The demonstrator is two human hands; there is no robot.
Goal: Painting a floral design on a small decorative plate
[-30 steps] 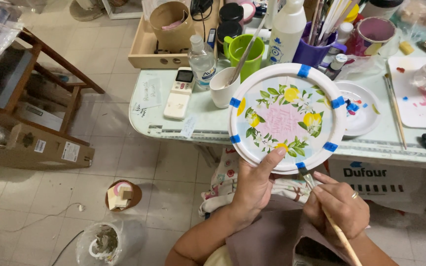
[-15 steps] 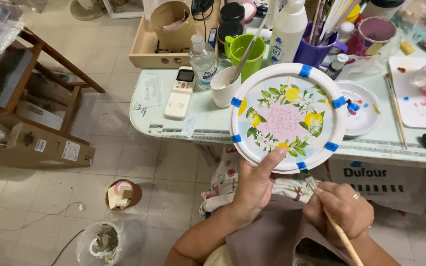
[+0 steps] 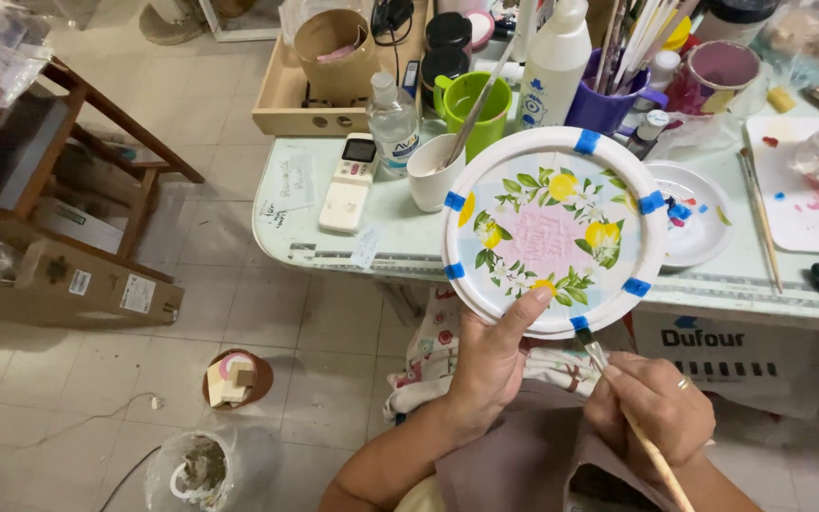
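Head view, looking down over the person's lap toward a crowded work table (image 3: 334, 248). The left hand (image 3: 488, 365) holds up a round painted plate (image 3: 554, 230) by its lower rim, thumb pressed on the face of the plate near a lemon motif, the other fingers hidden behind it. The plate is white with a pink centre, a wreath of yellow lemons and green leaves, and short blue marks spaced round the rim; it is tilted toward the camera, in front of the table edge. The right hand (image 3: 654, 410) is closed round a thin wooden-handled paintbrush (image 3: 629, 420), a ring on one finger. The brush tip lies at the blue mark on the plate's bottom edge, and seems to touch it, though the view is too small there to be sure.

On the table behind the plate stand a white cup (image 3: 431, 171) with a brush leaning in it, a green mug (image 3: 475, 102), a clear bottle (image 3: 392, 123), a tall white squeeze bottle (image 3: 556, 62) and a purple cup (image 3: 604, 106) full of brushes. A white remote control (image 3: 350, 180) lies at the left, and a small white palette dish (image 3: 692, 210) with blue paint sits just right of the plate. A cardboard box (image 3: 82, 284) lies on the tiled floor at the left.
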